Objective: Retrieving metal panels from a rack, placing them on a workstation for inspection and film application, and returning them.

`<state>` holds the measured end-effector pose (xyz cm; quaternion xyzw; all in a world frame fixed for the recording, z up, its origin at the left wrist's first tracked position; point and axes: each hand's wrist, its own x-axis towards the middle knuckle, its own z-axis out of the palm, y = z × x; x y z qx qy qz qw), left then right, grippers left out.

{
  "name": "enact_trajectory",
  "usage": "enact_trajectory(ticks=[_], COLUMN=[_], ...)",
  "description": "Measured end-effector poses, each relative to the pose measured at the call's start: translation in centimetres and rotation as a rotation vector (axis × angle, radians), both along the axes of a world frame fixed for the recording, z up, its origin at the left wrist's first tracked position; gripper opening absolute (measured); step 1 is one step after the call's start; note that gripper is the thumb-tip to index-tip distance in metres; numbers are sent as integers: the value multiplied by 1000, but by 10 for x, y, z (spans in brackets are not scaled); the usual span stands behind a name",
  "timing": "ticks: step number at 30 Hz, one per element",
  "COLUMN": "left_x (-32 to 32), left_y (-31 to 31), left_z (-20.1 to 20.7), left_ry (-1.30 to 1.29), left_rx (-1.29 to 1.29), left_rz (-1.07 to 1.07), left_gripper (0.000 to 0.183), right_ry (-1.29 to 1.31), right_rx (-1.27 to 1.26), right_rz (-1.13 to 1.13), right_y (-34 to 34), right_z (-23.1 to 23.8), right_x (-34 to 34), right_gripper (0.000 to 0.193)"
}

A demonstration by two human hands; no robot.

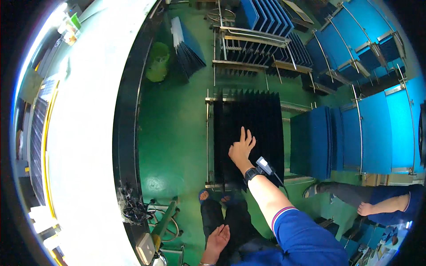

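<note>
Green floor (pixel 173 146) lies beneath racked black panels (pixel 262 113); right hand (pixel 242 149), splayed, gripping nothing, should touch their edges lightly; near left hand (pixel 218 238) is half-open, empty.

Long white table (pixel 88 142), green bin (pixel 158 62), green floor (pixel 173 137)

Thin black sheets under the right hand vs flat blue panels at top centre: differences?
Colour: the thin black sheets look near-black; the flat blue panels are bright blue.
Spacing: the black sheets are packed close; the blue panels show clear gaps.
Position: the black sheets are beneath the right hand; the blue panels stand farther away.
Shared: both form side-by-side rows.
</note>
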<state>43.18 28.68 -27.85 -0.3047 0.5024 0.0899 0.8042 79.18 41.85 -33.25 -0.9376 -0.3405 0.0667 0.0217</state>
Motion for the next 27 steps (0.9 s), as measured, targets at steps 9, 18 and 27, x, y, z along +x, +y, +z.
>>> enact_trajectory(ticks=[9,18,27], left_x=[-37,70,142], left_y=[-27,-3,-56], left_z=[-4,81,231], left_ry=[81,-241,-386], left_rx=[364,-220,253], left_rz=[-20,157,172], left_gripper=[28,78,8], right_ry=[83,91,582], right_rx=[330,658,852], right_rz=[38,77,14], right_y=[-19,-57,-143], right_z=[20,200,487], right_x=[-3,36,57], right_gripper=[12,18,22])
